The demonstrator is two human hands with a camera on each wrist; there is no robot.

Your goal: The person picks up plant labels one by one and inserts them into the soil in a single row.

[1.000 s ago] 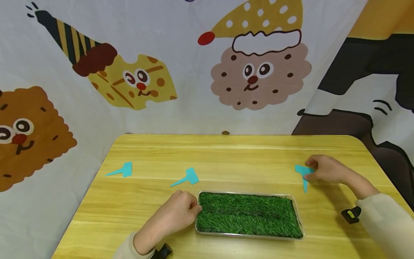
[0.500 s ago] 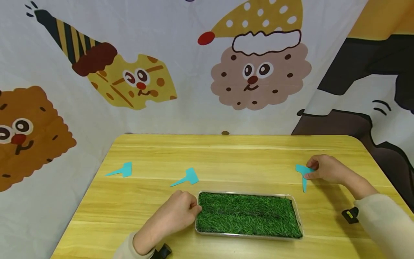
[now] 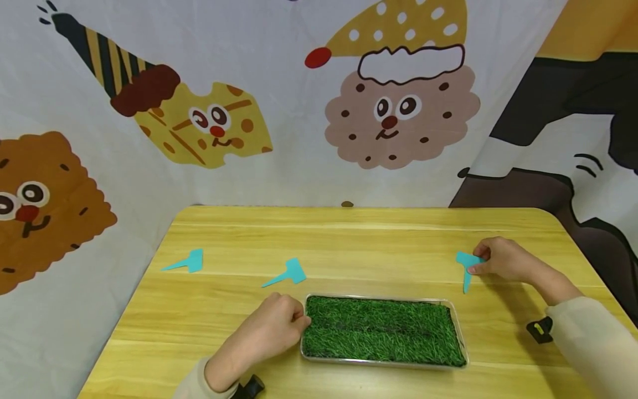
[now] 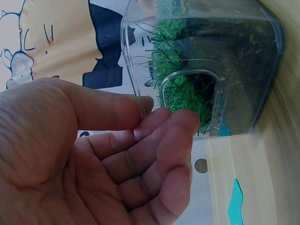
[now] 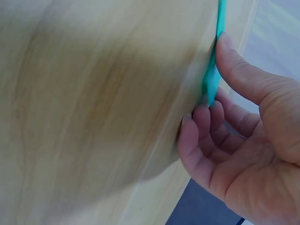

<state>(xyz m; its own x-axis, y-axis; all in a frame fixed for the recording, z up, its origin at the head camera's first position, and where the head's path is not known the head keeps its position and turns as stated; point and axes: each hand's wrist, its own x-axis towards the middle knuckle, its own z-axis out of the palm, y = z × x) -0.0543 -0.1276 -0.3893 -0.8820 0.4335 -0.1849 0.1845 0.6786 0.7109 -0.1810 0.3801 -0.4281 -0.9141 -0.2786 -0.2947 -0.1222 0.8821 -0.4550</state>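
My left hand [image 3: 271,324] pinches the left rim of a clear plastic box [image 3: 384,363], with thumb and fingers meeting on its edge in the left wrist view. Green artificial grass [image 3: 384,331] fills the box. At the right of the table, my right hand [image 3: 505,260] holds a teal T-shaped plant label [image 3: 464,259] by its wide head, its narrow stem pointing toward the front. In the right wrist view the label [image 5: 212,84] appears nearly edge-on between thumb and fingers, close to the wood; whether it touches the table I cannot tell.
Two more teal plant labels lie flat on the wooden table [image 3: 379,244]: one label [image 3: 295,271] behind the box's left end, another label [image 3: 195,261] farther left. A cloth with cartoon biscuits [image 3: 294,183] hangs right behind the table's back edge.
The plant label in my right hand has tilted a little, its stem tip shifting slightly left and up. My left hand and the box have stayed in place.
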